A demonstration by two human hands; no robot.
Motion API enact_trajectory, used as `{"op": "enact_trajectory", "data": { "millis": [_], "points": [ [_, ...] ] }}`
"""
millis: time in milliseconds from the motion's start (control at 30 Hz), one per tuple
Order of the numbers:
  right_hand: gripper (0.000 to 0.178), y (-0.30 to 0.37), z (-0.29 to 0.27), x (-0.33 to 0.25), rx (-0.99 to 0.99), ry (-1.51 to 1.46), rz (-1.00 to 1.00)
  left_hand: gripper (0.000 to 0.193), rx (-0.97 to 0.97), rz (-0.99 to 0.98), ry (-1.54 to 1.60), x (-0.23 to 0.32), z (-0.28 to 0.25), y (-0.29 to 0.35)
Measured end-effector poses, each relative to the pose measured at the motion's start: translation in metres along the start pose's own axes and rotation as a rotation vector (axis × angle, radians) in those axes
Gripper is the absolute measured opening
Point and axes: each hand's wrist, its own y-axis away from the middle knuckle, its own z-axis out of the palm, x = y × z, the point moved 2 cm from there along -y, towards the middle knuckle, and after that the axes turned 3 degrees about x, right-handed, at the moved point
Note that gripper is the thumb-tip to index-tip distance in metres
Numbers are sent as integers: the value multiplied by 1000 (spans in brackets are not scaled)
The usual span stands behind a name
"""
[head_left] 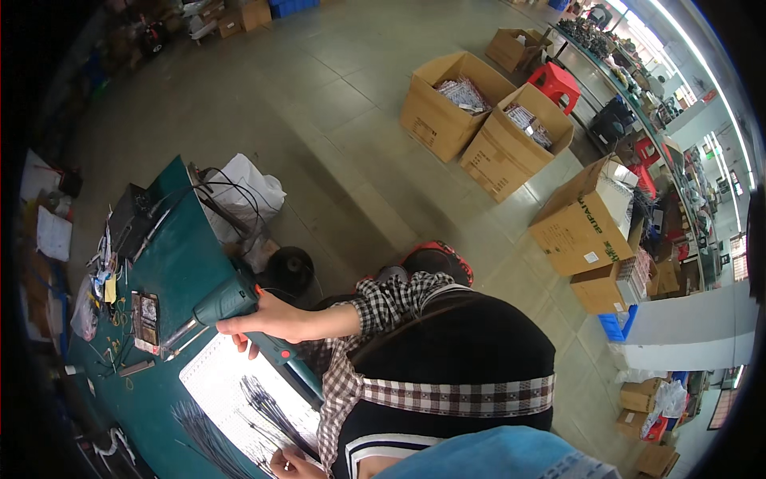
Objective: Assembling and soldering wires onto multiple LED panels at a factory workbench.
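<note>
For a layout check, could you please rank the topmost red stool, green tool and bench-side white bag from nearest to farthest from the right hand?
1. Green tool: in the right hand.
2. White bag: beside the bench.
3. Red stool: upper right.

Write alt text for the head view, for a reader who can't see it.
A person's right hand grips a green handheld tool over a green workbench, while the left hand is at a bundle of thin dark wires on a white sheet. Open cardboard boxes stand on the floor away from the bench.

Green tool (227, 301), black wires (275, 411), checked sleeve (407, 299)
</note>
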Motion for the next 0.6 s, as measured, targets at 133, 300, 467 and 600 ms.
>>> {"op": "enact_trajectory", "data": {
  "millis": [133,300,467,600],
  "points": [
    [25,5,3,3,-35,9,11,28,-29,-6,-77,17,-13,13],
    [26,8,3,0,-59,38,21,30,-72,-6,-182,50,-39,26],
    [24,4,5,-7,-35,27,31,23,582,1167,71,79,-55,22],
    [43,2,20,10,-37,22,157,17,190,-155,-119,28,-61,51]
  ]
}}
